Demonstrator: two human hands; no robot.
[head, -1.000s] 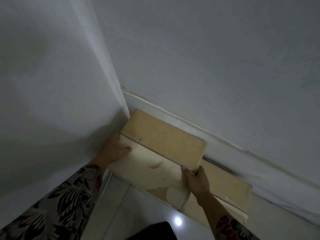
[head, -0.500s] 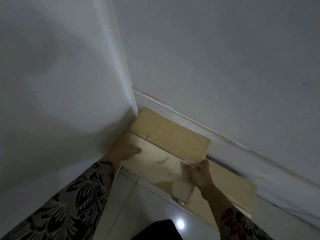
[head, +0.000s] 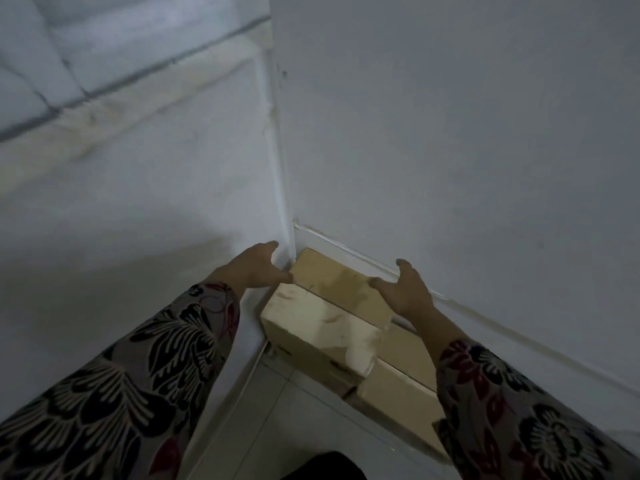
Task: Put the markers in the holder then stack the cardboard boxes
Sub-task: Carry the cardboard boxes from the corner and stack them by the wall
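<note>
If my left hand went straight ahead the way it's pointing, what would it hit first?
Likely the wall corner, right past your left hand; the top cardboard box lies beside the thumb, not ahead. Depth is unclear.

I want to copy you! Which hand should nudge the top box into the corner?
Probably the right hand: open at the free end of the top cardboard box, while the left hand is wedged beside the wall.

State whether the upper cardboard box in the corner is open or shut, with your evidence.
Shut. On the upper cardboard box the two top flaps lie flat and meet along a seam; no inside shows.
</note>
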